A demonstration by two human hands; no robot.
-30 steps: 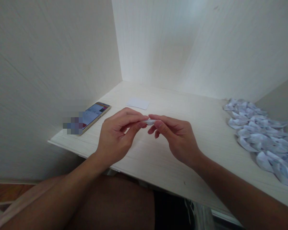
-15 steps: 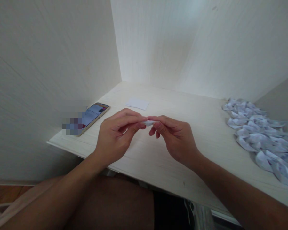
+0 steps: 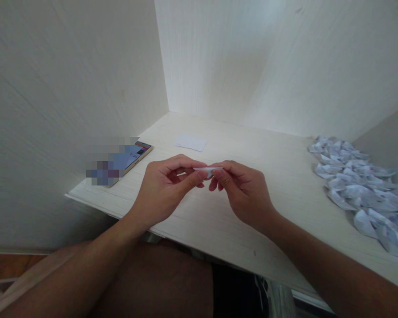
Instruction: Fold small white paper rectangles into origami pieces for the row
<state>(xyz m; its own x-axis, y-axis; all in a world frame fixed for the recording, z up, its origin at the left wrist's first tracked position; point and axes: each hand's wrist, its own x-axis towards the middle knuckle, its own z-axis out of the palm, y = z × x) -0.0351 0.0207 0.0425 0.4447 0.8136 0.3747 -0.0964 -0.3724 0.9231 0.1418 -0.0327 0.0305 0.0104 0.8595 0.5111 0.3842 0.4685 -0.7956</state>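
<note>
A small folded piece of white paper (image 3: 207, 169) is held just above the pale wooden desk (image 3: 219, 221), pinched from both sides. My left hand (image 3: 167, 187) grips its left end between thumb and fingers. Its right end sits between the thumb and forefinger of my right hand (image 3: 243, 190). Most of the paper is hidden between the fingertips; only a thin flat edge shows.
A smartphone (image 3: 126, 161) with its screen lit lies at the desk's left edge. A blank white slip of paper (image 3: 191, 142) lies further back. Several folded paper pieces form a heap (image 3: 361, 187) at the right. Walls close the desk at left and back.
The fingers of both hands have shifted on the paper, and it now shows as a flatter, wider strip between them. Both hands stay in the same spot.
</note>
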